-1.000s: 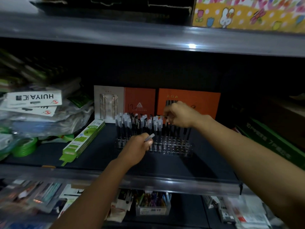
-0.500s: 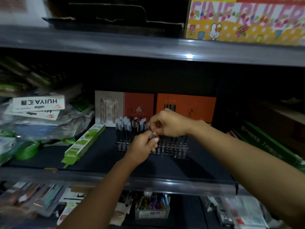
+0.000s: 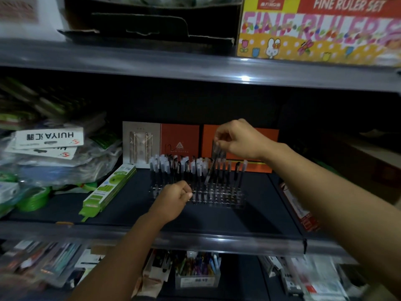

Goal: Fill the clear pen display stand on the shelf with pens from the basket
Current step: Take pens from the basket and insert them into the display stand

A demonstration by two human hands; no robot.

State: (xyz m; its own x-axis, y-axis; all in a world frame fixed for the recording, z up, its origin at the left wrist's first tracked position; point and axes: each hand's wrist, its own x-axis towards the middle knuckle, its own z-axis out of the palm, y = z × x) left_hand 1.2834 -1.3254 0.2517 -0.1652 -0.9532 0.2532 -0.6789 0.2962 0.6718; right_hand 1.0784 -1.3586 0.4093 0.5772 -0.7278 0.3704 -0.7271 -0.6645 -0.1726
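Clear acrylic pen display stand (image 3: 198, 193) sits mid-shelf, nearer the back edge than the front lip of the shelf (image 3: 217, 237), w/ rows of capped pens (image 3: 173, 168) upright in it. Right hand (image 3: 238, 140) raised above the stand's right half, fingertips pinching one pen (image 3: 213, 164) by its top end, barrel tilted, tip down among the standing pens. Left hand (image 3: 173, 197) low at the stand's front edge, fingers curled in; holding more pens or nothing, can't tell. Looks like the insertion step: one pen on its way into a slot. Next move prob. calls for straightening the barrel to vertical, finding a free hole toward the stand's right side where gaps show, then dropping it w/o knocking neighbours. Basket not in view, so supply left unknown. Free slot count hard to judge: dim light, motion blur, clear plastic nearly vanishing against the dark shelf. Orange boxes (image 3: 240, 148) behind the stand partly covered by the right hand. Left-corner packets blurred.
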